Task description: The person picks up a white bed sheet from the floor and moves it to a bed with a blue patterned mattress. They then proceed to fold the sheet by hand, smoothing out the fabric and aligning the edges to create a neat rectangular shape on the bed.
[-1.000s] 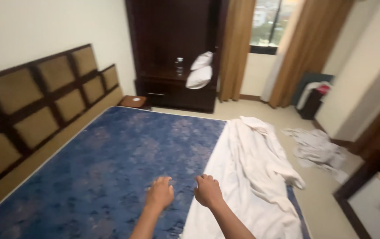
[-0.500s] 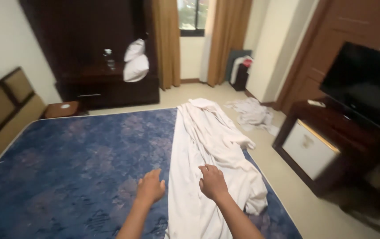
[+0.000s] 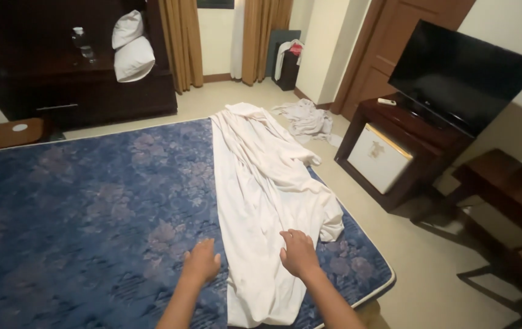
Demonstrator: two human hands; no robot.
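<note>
Blue mattress (image 3: 90, 201) bears a white sheet (image 3: 261, 183) (bunched lengthwise).

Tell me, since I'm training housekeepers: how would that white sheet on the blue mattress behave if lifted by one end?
The crumpled white bed sheet would probably sag, being limp and creased. It looks light. It may slide, as one edge overhangs the blue patterned mattress.

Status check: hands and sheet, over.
Left hand open on blue mattress. Right hand flat on white sheet, not gripping. Nothing blocking.

White bed sheet (image 3: 261, 183): soft matt cloth, creased. Mattress (image 3: 90, 201): blue woven fabric, floral pattern, matt. TV stand (image 3: 419, 140): dark polished wood. Television (image 3: 462, 76) screen: glossy black. Floor (image 3: 431, 268): smooth pale tile, slight sheen. Curtains (image 3: 182, 42): tan cloth.
</note>
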